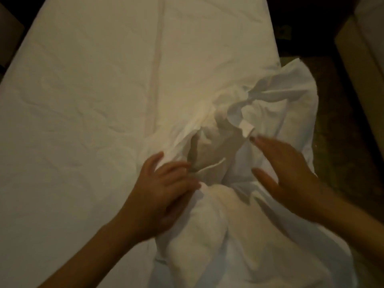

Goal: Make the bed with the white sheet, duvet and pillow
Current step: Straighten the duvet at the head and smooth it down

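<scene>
A white sheet [87, 96] lies spread flat over the bed, with a seam line running down its middle. On its near right part sits a crumpled white bundle [239, 215], a pillow partly inside its loose case, whose open end [270, 96] is bunched up. My left hand [164, 190] rests on the bundle's left side with fingers straight, touching a fold. My right hand [286, 173] hovers spread over the bundle's right side, fingertips near a small fabric tab [247, 129]. It is blurred. The duvet is not in view.
Dark patterned floor [332, 142] runs along the bed's right edge. A pale piece of furniture [361, 65] stands at the far right. A dark object [10, 34] sits at the upper left beside the bed.
</scene>
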Demonstrator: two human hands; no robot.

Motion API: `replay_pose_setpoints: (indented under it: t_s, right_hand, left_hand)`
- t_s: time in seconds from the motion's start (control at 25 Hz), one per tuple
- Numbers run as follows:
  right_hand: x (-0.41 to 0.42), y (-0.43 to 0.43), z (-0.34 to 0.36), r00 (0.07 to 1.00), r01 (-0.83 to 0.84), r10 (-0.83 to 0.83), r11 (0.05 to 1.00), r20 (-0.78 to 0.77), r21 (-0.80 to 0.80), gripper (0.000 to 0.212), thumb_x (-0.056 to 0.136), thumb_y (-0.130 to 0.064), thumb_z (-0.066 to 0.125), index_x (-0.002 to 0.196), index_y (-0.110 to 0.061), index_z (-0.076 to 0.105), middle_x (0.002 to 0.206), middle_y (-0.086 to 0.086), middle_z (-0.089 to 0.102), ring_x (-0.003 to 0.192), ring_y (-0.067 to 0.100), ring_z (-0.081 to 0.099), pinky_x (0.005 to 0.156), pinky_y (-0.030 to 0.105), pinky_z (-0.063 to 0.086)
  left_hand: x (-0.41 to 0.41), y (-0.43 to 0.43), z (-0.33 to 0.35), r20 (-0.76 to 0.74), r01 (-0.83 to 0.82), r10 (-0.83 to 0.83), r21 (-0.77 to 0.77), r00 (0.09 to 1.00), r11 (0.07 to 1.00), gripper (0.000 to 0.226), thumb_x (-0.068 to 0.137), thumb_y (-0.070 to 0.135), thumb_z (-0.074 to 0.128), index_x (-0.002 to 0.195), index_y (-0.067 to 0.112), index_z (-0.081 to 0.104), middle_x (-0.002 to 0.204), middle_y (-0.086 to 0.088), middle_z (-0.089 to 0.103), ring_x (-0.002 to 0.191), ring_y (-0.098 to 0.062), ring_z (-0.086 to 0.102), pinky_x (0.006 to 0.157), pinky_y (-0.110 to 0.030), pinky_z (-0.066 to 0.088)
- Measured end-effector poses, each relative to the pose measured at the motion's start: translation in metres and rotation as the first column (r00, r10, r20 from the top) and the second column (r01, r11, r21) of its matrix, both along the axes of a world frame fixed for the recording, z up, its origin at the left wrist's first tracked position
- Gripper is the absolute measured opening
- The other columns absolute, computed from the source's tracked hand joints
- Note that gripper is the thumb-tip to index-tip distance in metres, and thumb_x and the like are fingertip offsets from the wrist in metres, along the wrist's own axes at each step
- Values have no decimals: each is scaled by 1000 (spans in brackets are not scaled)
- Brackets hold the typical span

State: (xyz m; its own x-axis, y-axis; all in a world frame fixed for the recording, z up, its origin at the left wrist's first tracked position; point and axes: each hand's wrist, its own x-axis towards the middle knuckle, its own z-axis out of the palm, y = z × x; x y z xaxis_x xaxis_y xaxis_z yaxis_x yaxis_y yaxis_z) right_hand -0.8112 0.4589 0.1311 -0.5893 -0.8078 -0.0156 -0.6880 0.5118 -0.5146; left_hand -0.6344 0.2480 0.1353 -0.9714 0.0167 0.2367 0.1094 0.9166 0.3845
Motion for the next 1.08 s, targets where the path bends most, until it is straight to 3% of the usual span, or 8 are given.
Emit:
replay_pose_setpoints:
  t_s: [0.12, 0.24, 0.4, 0.48, 0.56, 0.72, 0.92, 1.08]
  right_hand:
    - [56, 57, -8, 985, -108, 129, 980, -118, 169, 68, 88, -71, 25, 137, -25, 40, 137, 5, 50, 123, 27, 48, 101, 44, 29]
    - [103, 75, -23, 943, -242, 308, 895, -126, 375, 93, 67, -86, 36, 138, -25, 41, 140, 10, 43, 123, 34, 42, 105, 47, 19]
    - [116, 74, -32, 951, -266, 308, 839, -11, 474, 119, 40, -74, 62, 144, -24, 35, 147, 16, 36, 130, 42, 32, 105, 57, 18]
    - [118, 76, -36, 962, -217, 270, 858, -49, 465, 120, 41, -66, 69, 147, -24, 29, 147, 17, 35, 131, 43, 31, 104, 58, 19]
    - [118, 82, -39, 964, -180, 242, 899, -110, 400, 109, 53, -61, 68, 147, -27, 25, 144, 17, 37, 128, 42, 33, 105, 56, 18]
    - [106, 89, -38, 942, -83, 135, 981, -306, 176, 47, 96, -51, 27, 132, -27, 45, 117, 11, 63, 105, 34, 57, 99, 51, 28]
    - [36, 43, -1, 948, -121, 108, 992, -300, -24, 23, 81, -26, 48, 96, -20, 64, 80, 7, 67, 67, 30, 62, 70, 38, 43]
    - [-82, -39, 56, 939, 149, -88, 975, -332, 162, 20, 89, -16, 58, 105, -18, 70, 106, 12, 68, 100, 33, 59, 85, 36, 40]
  left_hand:
    - [51, -3, -8, 159, 148, -133, -86, 978, 985, 46, 90, 43, 49, 133, 25, 53, 141, 9, 48, 139, -18, 33, 115, -51, 13]
    - [66, -7, -12, 245, 277, -235, -151, 940, 949, 72, 85, 53, 53, 148, 28, 29, 156, 7, 24, 145, -25, 17, 114, -55, 5]
    - [65, 4, -24, 285, 372, -276, -371, 918, 851, 91, 74, 70, 55, 150, 30, 25, 158, 0, 20, 145, -34, 10, 108, -66, 5]
    - [62, 13, -35, 217, 305, -230, -442, 949, 843, 85, 73, 60, 59, 147, 30, 30, 151, -1, 31, 142, -36, 18, 108, -67, 8]
    - [57, 23, -45, 56, 165, -156, -402, 986, 901, 61, 78, 45, 61, 134, 27, 44, 132, 0, 49, 133, -33, 34, 108, -67, 14]
    - [39, 32, -44, -153, -45, 0, -290, 988, 956, 23, 76, 33, 63, 96, 21, 64, 92, -1, 69, 104, -20, 55, 104, -58, 25]
    - [-16, 8, -21, -211, -277, 225, -262, 951, 924, 24, 73, 37, 57, 80, 17, 68, 74, -1, 67, 75, -23, 63, 92, -45, 29]
    - [-104, -27, 12, -75, -601, 606, -272, 792, 751, 29, 77, 36, 57, 102, 20, 61, 98, -4, 64, 98, -28, 58, 99, -59, 24]
